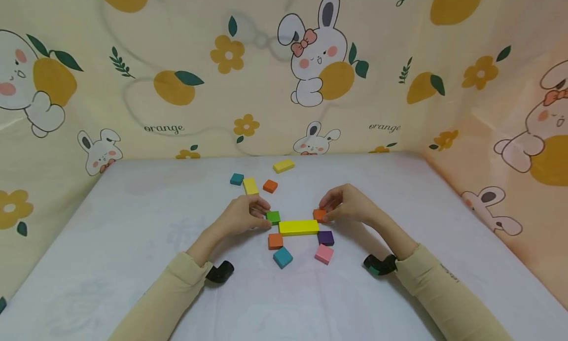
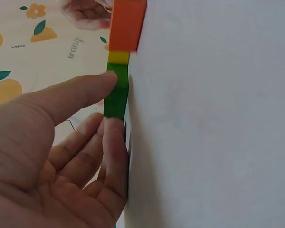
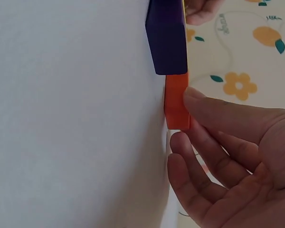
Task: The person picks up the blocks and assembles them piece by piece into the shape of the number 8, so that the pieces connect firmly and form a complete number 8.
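Note:
On the white table, my left hand pinches a small green block between thumb and fingers, just off the left end of a long yellow block. The left wrist view shows the thumb against the green block and a fingertip at its other side. My right hand pinches a small orange block by the yellow block's right end. From the right wrist, the thumb touches that orange block, next to a purple block.
Just in front of the yellow block lie an orange block, a teal block, a pink block and a purple one. Farther back lie a teal block, two yellow blocks and an orange one. Patterned cloth walls surround the table.

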A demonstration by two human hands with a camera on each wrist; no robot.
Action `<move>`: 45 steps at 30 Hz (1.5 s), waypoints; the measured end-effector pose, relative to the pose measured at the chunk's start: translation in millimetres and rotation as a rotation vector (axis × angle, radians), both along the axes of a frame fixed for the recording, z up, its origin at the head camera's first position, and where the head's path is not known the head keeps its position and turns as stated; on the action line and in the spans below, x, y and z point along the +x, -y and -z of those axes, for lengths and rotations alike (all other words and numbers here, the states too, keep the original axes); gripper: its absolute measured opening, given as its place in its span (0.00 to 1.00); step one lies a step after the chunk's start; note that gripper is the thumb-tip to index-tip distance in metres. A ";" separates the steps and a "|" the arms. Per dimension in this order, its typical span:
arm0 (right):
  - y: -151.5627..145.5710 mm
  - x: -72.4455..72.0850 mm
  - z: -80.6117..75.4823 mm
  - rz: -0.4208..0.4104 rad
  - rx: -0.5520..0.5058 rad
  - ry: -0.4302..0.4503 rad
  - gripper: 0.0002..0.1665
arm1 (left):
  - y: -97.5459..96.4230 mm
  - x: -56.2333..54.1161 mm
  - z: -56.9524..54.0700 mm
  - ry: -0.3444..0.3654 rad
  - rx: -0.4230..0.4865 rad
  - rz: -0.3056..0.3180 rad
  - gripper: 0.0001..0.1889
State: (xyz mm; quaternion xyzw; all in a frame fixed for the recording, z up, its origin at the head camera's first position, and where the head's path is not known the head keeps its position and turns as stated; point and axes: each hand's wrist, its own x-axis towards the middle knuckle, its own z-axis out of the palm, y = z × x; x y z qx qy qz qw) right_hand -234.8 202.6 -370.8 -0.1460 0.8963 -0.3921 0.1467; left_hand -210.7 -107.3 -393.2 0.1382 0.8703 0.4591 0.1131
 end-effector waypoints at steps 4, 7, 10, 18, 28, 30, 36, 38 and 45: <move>1.5 1.1 0.2 0.026 0.010 0.006 0.14 | -1.2 0.4 -0.6 -0.005 -0.009 0.003 0.20; 1.5 1.1 0.6 0.030 0.020 0.009 0.13 | -1.5 0.3 -0.9 -0.005 -0.008 0.008 0.20; 1.1 0.9 0.5 0.020 0.025 0.007 0.13 | -1.2 0.5 -1.4 -0.002 -0.002 0.015 0.20; 0.8 0.9 -1.4 0.000 0.022 0.011 0.14 | -0.6 2.1 -3.5 -0.008 -0.003 0.028 0.21; 1.7 1.0 -0.8 0.005 0.019 0.020 0.13 | -0.1 0.8 -1.6 -0.011 -0.008 0.037 0.22; 1.5 1.2 -0.5 0.005 0.022 0.017 0.13 | -0.1 0.3 -1.0 -0.012 -0.007 0.038 0.21; 2.6 -0.2 -0.5 0.008 0.034 0.009 0.13 | 1.7 -0.2 -3.0 -0.004 -0.011 0.039 0.22; 2.8 -0.4 -0.5 0.015 0.037 0.010 0.13 | 3.9 -0.8 -5.6 -0.003 -0.009 0.050 0.23; 3.4 0.5 1.2 0.040 0.038 0.022 0.14 | 29.0 -4.5 -22.3 -0.098 -0.004 0.070 0.22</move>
